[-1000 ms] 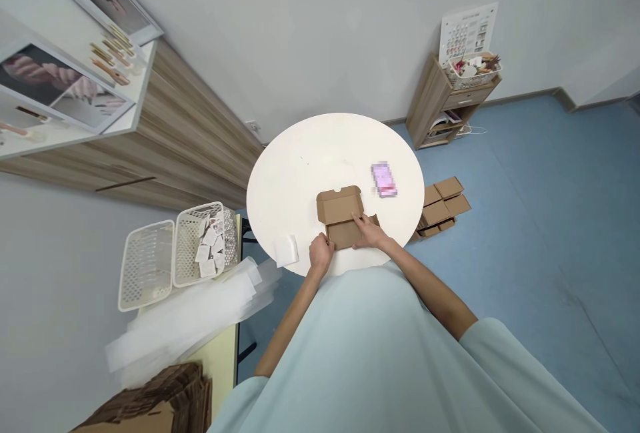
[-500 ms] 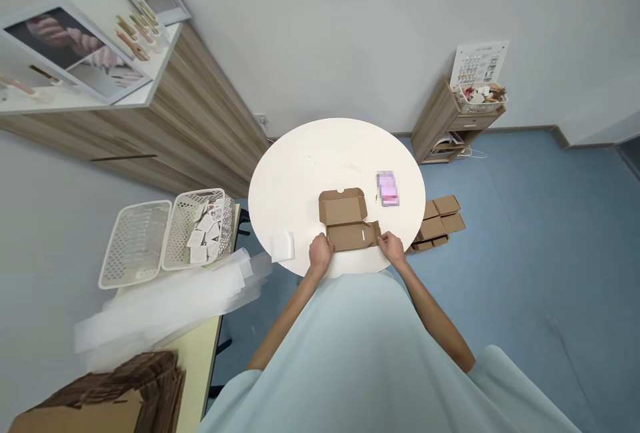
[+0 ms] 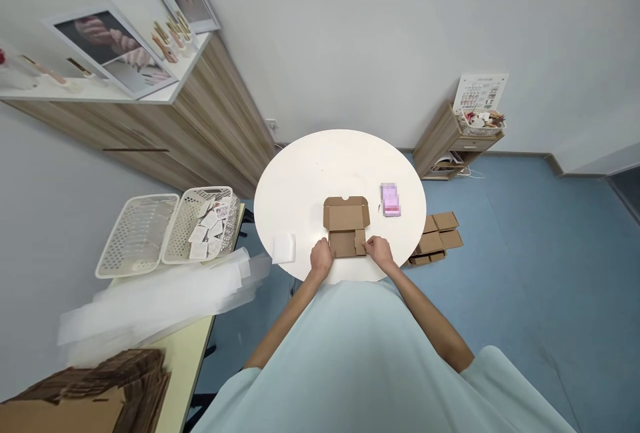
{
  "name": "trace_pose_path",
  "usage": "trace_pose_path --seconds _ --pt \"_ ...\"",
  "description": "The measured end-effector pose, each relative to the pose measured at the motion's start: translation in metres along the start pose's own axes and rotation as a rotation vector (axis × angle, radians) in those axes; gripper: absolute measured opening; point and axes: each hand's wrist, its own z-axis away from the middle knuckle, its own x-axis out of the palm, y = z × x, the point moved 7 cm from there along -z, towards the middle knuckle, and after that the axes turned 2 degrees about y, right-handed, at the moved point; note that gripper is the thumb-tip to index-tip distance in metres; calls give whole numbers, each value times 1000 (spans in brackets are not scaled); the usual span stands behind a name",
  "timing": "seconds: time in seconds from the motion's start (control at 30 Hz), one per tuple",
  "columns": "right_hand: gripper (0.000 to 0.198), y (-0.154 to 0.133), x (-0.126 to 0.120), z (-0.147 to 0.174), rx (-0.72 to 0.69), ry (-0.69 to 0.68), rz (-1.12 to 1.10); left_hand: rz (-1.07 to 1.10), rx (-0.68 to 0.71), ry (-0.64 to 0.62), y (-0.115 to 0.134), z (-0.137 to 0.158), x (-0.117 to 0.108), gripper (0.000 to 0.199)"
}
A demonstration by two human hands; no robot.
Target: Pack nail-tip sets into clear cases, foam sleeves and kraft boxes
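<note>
A brown cardboard box (image 3: 344,242) lies on the round white table (image 3: 300,173), its lid (image 3: 346,214) laid back toward the wall. Gripping the box's left wall is my left hand (image 3: 321,257), fingers closed. At the opposite end my right hand (image 3: 379,250) pinches the right side flap (image 3: 360,242), which is folded in over the box floor. A blurred pink and purple packet (image 3: 390,199) lies right of the lid. Left of my left hand rests a white translucent bag (image 3: 284,248).
On the left side table stand white baskets (image 3: 137,236), one with paper cards, beside a pile of white translucent sheets (image 3: 165,299) and stacked flat cardboard (image 3: 95,389). Folded cardboard boxes (image 3: 435,239) sit right of the table. A wooden cabinet (image 3: 453,143) is near the wall.
The box's right flap has gone from sticking outward to folded inward, and my right hand has moved left with it. My left hand stays at the left wall. The view has tilted slightly.
</note>
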Motion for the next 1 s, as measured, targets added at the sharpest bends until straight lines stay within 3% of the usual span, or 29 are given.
trace_pose_path --seconds 0.3,0.67,0.77,0.9,1.0 --pt "28 -20 6 -11 60 -4 208 -25 -7 -9 2 2 -2 16" --pt "30 -20 2 -7 57 -13 246 5 -18 -6 -2 8 -4 14" --pt "37 -14 -4 1 65 4 217 91 -43 84 -27 13 -17 34" --pt "45 -5 -14 17 72 44 118 128 -217 321 -94 18 -53 56" --pt "42 -1 -14 26 80 32 61 76 -385 360 -141 18 -69 63"
